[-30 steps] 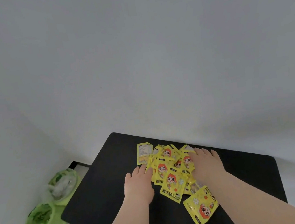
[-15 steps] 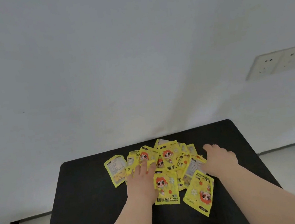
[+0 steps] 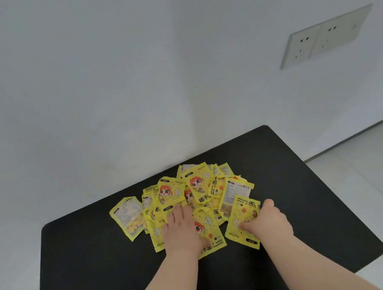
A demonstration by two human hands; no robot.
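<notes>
One surface [image 3: 318, 213]: black, backed against the wall at 12 o'clock, carrying everything.
Pile of packets [image 3: 199, 190]: yellow with a cartoon face, overlapping mid-surface, probably heaped for sorting.
Left hand [image 3: 179, 232]: fingers straight, pressed flat on the pile's 6 o'clock edge, likely steadying it.
Right hand [image 3: 269, 223]: fingers curled, pinching one packet.
Packet [image 3: 242, 221]: at the pile's 4 o'clock, printed side up.

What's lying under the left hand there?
The left hand rests flat on overlapping yellow hand-warmer packets, which lie on the black table. The packet faces right beneath the palm are covered, so how many it presses cannot be told.
</notes>
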